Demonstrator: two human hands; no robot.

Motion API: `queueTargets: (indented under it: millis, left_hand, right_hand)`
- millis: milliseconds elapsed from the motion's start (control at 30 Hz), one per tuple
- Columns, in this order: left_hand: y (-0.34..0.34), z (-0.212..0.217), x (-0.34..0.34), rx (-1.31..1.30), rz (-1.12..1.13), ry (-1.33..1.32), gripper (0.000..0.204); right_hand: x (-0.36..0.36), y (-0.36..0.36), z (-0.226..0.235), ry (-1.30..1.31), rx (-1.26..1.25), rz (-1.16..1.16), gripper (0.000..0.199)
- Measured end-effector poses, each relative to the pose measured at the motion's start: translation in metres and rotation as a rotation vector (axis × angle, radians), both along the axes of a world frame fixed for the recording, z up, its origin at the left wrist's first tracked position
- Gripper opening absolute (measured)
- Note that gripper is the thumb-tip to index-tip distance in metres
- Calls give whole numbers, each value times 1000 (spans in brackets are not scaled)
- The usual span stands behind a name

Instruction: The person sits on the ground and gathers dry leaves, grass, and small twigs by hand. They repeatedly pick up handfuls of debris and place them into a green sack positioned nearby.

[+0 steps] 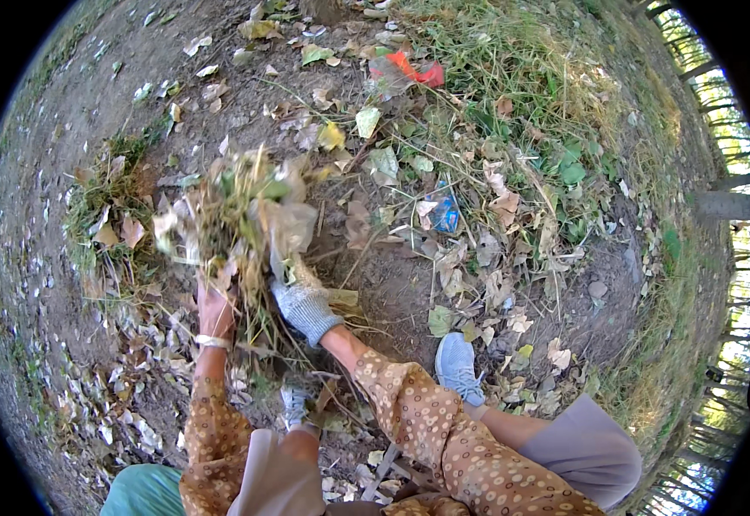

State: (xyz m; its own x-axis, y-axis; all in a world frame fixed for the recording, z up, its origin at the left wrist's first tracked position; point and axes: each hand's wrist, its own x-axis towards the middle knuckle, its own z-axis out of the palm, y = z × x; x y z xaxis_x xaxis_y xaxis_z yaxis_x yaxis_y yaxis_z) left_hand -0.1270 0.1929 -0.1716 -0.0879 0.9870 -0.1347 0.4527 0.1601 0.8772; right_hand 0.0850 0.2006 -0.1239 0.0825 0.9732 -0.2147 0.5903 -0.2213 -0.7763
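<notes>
A loose bundle of dry grass and leaves [236, 198] is lifted off the soil in front of me, smeared by motion. My bare left hand [215, 308], with a pale band at the wrist, is closed on the bundle's near left side. Against its right side presses my right hand [304, 301] in a grey knitted glove; the fingers are mostly hidden by the stalks. Something pale and filmy [287, 225], perhaps plastic or leaf, shows by the glove. Long stalks hang down between both wrists.
Cut grass [513, 77] is heaped at the far right, with a red plastic scrap [418, 70] at its edge. A blue wrapper [445, 212] lies among dry leaves. Another grass clump [104, 206] sits left. My grey shoe [458, 368] and green fabric [143, 494] are near.
</notes>
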Motion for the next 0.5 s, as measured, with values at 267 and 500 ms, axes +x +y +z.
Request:
queueTargets:
  millis: [267,500]
  left_hand:
    - [26,97,32,-290,-139,-135,99]
    - [17,47,12,-337,147,545,97]
  right_hand:
    - [-15,16,17,25,-68,128,34]
    - [-46,10,-18,-164,89,458,50]
